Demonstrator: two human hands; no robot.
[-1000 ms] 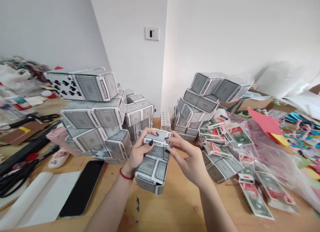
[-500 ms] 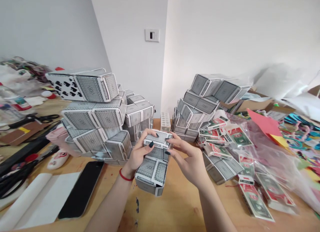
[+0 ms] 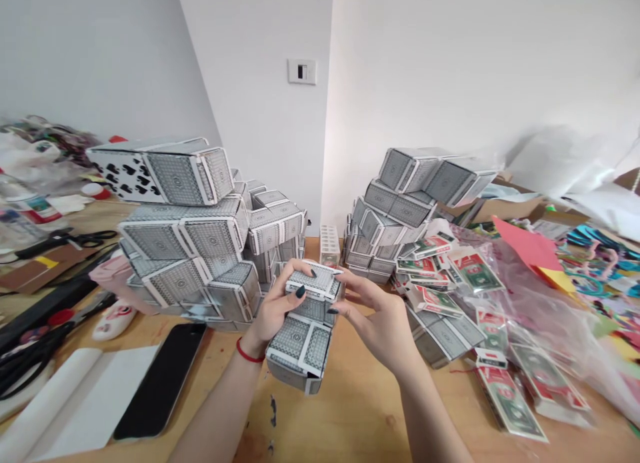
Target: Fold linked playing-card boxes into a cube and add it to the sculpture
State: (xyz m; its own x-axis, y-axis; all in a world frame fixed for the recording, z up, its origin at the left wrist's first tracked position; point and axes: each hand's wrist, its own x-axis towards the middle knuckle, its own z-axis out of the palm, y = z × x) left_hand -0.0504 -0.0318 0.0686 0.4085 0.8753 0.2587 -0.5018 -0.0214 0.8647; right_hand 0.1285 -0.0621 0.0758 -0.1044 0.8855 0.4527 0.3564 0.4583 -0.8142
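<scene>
I hold a long block built from grey-patterned playing cards point(image 3: 303, 336) upright over the wooden table point(image 3: 360, 410). My left hand point(image 3: 275, 310) grips its upper left side, thumb on the front. My right hand point(image 3: 375, 320) pinches the top right corner of its upper cube. A red band circles my left wrist. Both hands are closed on the block.
Stacks of similar card blocks stand to the left point(image 3: 195, 236) and behind right point(image 3: 405, 196). A black phone point(image 3: 157, 383) and white paper point(image 3: 80, 403) lie at lower left, scissors point(image 3: 30, 350) beyond. Red and green card packs point(image 3: 505, 383) and coloured paper point(image 3: 540, 250) crowd the right.
The block and both hands have shifted very slightly left and down; the grip is the same.
</scene>
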